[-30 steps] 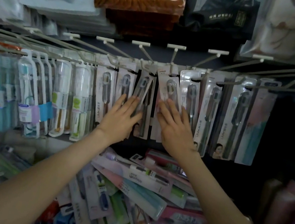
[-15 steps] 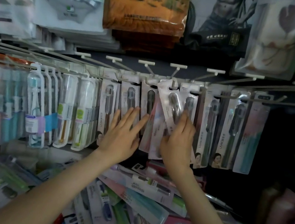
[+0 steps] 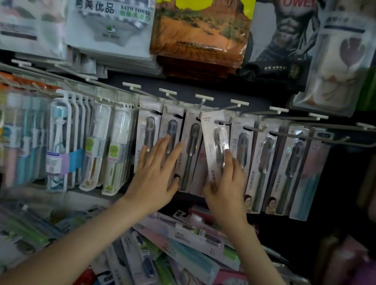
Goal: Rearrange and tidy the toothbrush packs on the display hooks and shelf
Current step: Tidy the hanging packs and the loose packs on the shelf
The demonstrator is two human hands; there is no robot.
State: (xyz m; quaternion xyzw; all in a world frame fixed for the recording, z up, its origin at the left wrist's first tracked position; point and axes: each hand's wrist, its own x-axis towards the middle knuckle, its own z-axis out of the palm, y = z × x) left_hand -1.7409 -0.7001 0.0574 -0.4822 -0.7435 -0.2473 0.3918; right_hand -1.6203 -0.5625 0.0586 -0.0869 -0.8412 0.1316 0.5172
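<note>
Toothbrush pack tilts, fingers of the right hand pinching it; left hand rests flat-fingered on hung packs; rehooking squarely seems next.

Glossy clear-plastic toothbrush packs (card backs), matt white wire hooks

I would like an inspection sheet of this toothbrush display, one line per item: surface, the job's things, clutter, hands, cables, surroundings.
Surface: hidden under a pile of loose packs.
Job's things: hanging packs upright in a row on the display hooks; one tilted pack leans left at its top, and whether it is on a hook cannot be told.
Clutter: the pile of loose packs lies crossed at many angles.
Hands: left hand flat, fingers straight on the hanging packs; right hand holds the tilted pack.
Cables: nothing seen.
Surroundings: towel packs hang above; the right side is dark.
</note>
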